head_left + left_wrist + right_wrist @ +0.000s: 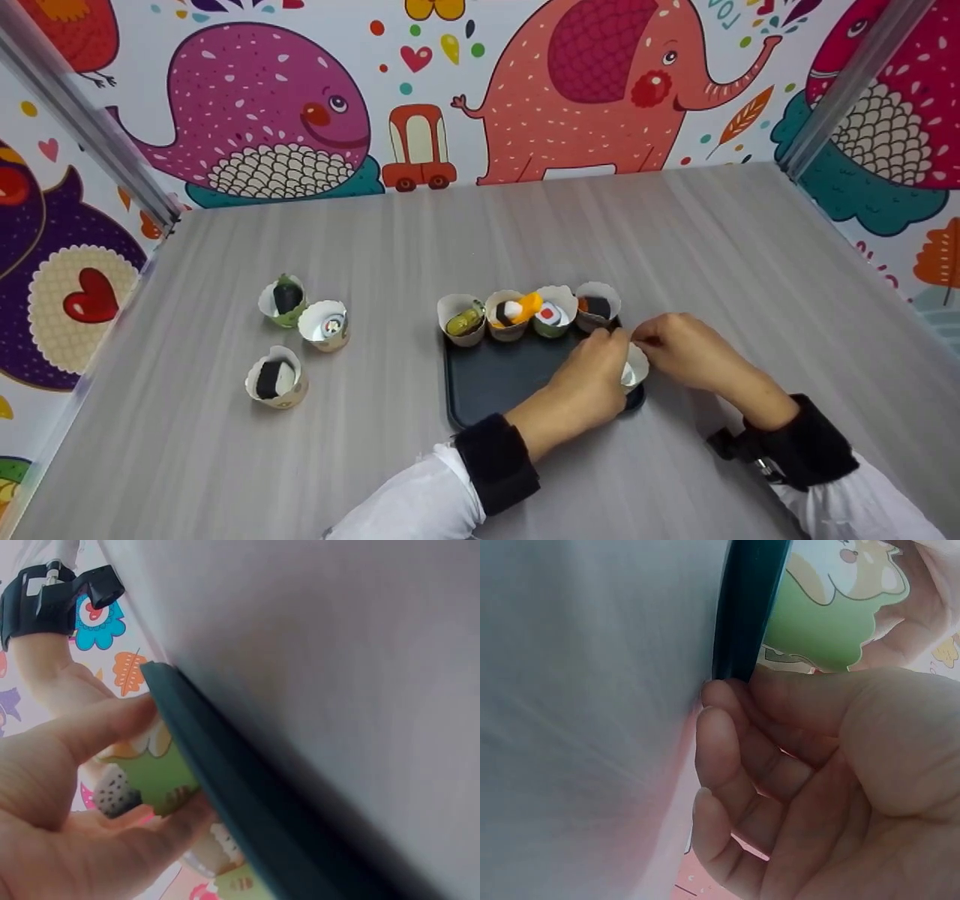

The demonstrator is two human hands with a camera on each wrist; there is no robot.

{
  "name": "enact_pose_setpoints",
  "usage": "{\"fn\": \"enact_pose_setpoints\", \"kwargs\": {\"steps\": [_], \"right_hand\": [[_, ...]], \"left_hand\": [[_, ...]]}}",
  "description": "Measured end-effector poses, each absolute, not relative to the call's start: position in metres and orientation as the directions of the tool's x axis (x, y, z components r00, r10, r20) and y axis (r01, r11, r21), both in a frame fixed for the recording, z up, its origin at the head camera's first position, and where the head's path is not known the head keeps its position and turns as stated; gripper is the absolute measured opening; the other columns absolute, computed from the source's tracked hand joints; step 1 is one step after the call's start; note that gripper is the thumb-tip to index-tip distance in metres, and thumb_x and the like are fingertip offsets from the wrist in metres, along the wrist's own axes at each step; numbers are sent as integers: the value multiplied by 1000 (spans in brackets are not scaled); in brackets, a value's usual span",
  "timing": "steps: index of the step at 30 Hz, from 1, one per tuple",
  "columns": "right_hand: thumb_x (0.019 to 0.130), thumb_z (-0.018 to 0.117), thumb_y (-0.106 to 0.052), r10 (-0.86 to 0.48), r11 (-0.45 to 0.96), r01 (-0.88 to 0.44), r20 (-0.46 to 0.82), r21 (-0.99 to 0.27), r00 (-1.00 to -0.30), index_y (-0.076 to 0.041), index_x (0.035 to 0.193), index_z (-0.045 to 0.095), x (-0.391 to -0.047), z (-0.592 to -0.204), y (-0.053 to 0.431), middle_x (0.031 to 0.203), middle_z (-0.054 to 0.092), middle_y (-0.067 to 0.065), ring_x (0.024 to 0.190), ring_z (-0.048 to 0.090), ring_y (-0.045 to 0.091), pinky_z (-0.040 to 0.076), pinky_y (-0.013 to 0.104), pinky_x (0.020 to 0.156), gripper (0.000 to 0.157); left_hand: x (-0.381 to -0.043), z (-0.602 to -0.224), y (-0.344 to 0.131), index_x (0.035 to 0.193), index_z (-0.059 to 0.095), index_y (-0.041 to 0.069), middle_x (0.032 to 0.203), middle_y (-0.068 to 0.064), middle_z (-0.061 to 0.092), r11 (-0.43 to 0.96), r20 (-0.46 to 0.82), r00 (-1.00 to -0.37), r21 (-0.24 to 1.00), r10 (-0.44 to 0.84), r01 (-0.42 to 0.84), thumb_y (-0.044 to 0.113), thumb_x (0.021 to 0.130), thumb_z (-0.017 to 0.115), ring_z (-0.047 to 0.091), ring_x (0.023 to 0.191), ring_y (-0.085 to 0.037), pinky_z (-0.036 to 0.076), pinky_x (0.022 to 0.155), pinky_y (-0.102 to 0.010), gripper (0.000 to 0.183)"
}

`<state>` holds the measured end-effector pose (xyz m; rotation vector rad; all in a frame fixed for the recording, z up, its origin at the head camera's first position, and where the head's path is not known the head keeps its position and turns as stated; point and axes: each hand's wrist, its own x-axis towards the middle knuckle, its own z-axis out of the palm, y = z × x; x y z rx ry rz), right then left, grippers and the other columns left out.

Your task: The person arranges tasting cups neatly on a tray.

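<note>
A paper baking cup (637, 367), green with a cartoon dog in the right wrist view, is at the right side of the dark tray (495, 382). My left hand (589, 375) grips this cup between thumb and fingers. A white, black-speckled piece (114, 791) shows at the cup's mouth in the left wrist view. Thumb and forefinger of my right hand (694, 352) pinch the tray's edge just beside the cup; the other fingers curl loosely. Along the tray's far edge stands a row of cups with toy sushi, among them a yellow-green one (465, 321) and an orange-topped one (514, 311).
Three more cups stand on the table to the left: one with a dark piece (285, 298), one with a round white piece (330, 325), one with a black-and-white piece (276, 379). Printed panels with cartoon animals (262, 112) wall the table at the back and sides.
</note>
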<state>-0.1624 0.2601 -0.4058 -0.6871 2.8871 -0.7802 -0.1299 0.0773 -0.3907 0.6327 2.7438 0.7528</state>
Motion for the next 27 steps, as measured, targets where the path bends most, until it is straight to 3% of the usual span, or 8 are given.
{"fn": "enact_pose_setpoints", "kwargs": {"steps": [7,15,22,27], "right_hand": [[94,70,-1,-423,780,-376,23,-501,-906,2,98,80,-162,-405,260,94,77,10,86,71,25,57,47,77,11],[95,69,-3,-416,789,-361,-1,-497,-909,1,96,79,-164,-406,258,89,74,6,80,66,20,53,43,73,11],[95,68,-3,-411,790,-364,14,-493,-912,0,96,78,-164,-407,256,90,74,7,81,68,22,54,45,74,11],[96,69,-5,-403,797,-361,19,-484,-915,-3,95,79,-164,-407,256,88,74,4,79,65,18,53,43,73,11]], "left_hand": [[-129,-391,77,137,57,10,119,-6,61,774,-107,-878,530,467,347,5,81,87,63,108,-16,53,90,-25,64],[-121,-383,64,150,50,11,133,-8,58,778,-122,-878,530,463,337,-1,78,85,58,120,-19,49,101,-28,81],[-103,-375,31,153,46,6,136,-11,55,713,-42,-861,582,507,391,-12,77,73,54,125,-21,48,104,-31,83],[-88,-376,6,155,45,7,144,-11,52,668,-5,-857,629,514,397,-11,81,73,52,130,-22,49,106,-36,82]]}}
